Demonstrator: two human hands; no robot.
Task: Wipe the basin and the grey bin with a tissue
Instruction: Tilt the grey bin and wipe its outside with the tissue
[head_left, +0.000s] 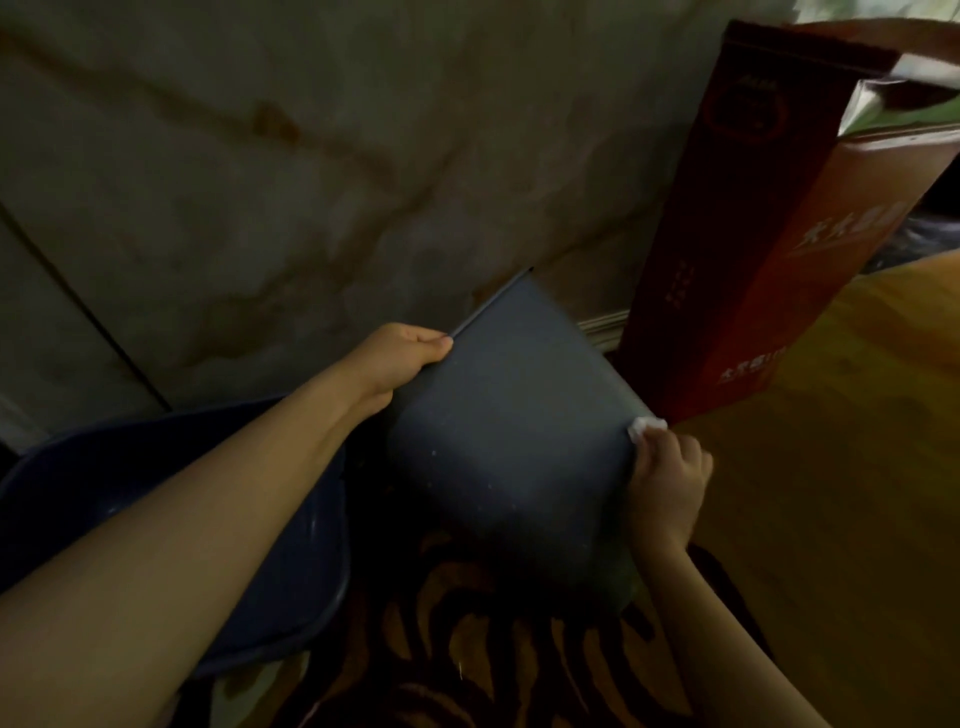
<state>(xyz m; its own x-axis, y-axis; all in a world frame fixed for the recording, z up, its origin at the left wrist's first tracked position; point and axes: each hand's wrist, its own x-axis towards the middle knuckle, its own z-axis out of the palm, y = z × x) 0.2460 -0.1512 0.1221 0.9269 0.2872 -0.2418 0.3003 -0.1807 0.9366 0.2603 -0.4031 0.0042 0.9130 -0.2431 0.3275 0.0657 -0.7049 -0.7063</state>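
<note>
The grey bin (511, 415) lies tilted in the middle of the view, its outer wall facing me and its rim pointing up toward the wall. My left hand (400, 358) grips the bin's rim at the upper left. My right hand (667, 480) holds a crumpled white tissue (644, 427) pressed against the bin's right edge. The dark blue basin (306, 566) sits at the lower left, largely hidden under my left forearm.
A tall red paper bag (753, 249) stands right of the bin against the marbled wall (260, 182). Wooden floor (831, 441) spreads to the right. A dark patterned fabric (467, 649) lies below the bin and basin.
</note>
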